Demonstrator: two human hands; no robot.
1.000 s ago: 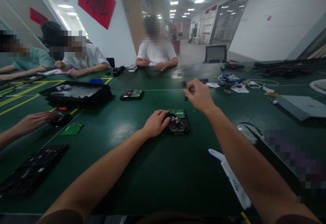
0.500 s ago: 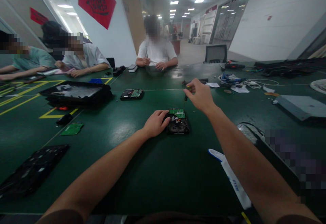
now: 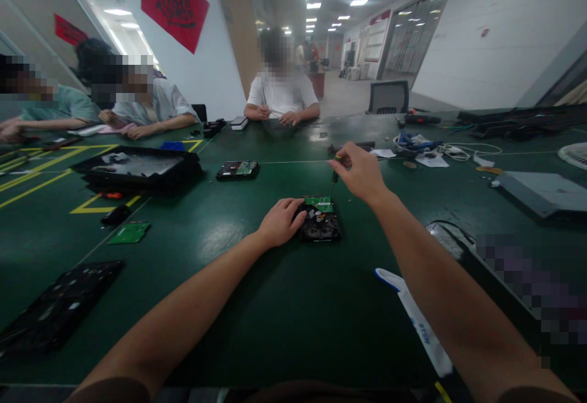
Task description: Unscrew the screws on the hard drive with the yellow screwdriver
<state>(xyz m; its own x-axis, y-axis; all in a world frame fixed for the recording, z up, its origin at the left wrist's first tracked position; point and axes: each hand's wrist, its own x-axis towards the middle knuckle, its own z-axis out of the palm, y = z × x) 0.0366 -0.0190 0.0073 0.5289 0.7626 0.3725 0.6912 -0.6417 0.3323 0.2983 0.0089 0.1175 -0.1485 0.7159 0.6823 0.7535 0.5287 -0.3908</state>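
Note:
A black hard drive [image 3: 321, 222] with a green circuit board lies on the green table [image 3: 284, 305] in front of me. My left hand [image 3: 279, 222] rests on the drive's left edge, fingers curled against it. My right hand [image 3: 362, 173] is closed round a small screwdriver [image 3: 334, 178] with a green and yellow handle. The screwdriver stands upright, its tip down at the drive's far right corner.
A second hard drive [image 3: 237, 169] lies further back, a black tray [image 3: 137, 167] at the left, a loose green board [image 3: 129, 232] and a dark panel [image 3: 55, 308] nearer left. Cables [image 3: 422, 145] and a grey case [image 3: 541, 190] sit right. Three other people sit across the table.
A co-worker's arm that reached in at the left edge one second ago is gone. My hands and the screwdriver have barely moved.

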